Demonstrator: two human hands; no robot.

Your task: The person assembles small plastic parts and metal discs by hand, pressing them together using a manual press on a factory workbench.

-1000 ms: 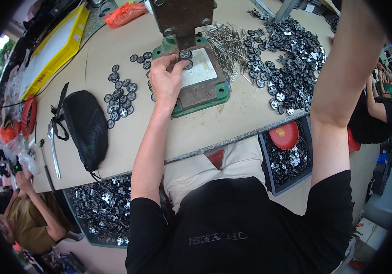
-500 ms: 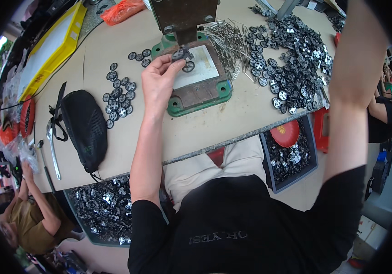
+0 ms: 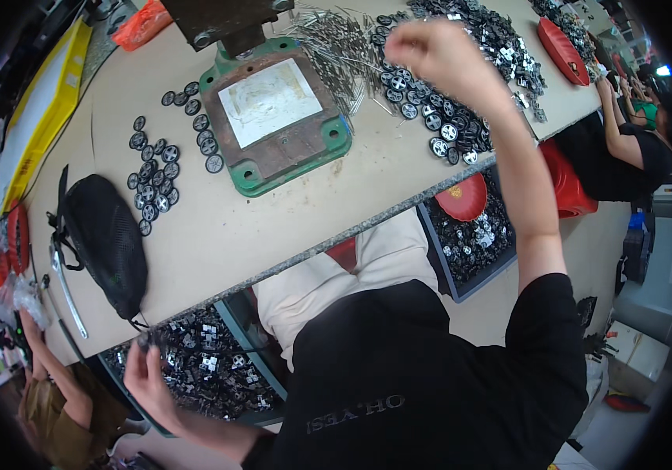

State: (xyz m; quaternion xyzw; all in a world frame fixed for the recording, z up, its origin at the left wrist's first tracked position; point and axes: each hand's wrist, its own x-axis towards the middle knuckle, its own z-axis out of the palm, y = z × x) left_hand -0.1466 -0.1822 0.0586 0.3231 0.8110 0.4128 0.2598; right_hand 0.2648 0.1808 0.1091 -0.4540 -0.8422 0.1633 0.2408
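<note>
My left hand is at the lower left, over a bin of black and silver parts below the table edge. A dark, blurred wheeled part is at its fingertips, seemingly pinched. My right hand hovers over the near left side of a heap of small black wheels, fingers curled together. Whatever it may hold is hidden. Between my hands stands a green-based press, its white plate bare. Thin metal pins lie piled beside it.
Loose wheels and a black mesh pouch lie left of the press. Further left are a wrench and a yellow tray. A grey bin with a red bowl stands below the table's right side. Co-workers sit at both sides.
My left hand has left the press plate with the wheeled part and moved down left to the bin. My right hand has come down over the wheels. The view has shifted.
</note>
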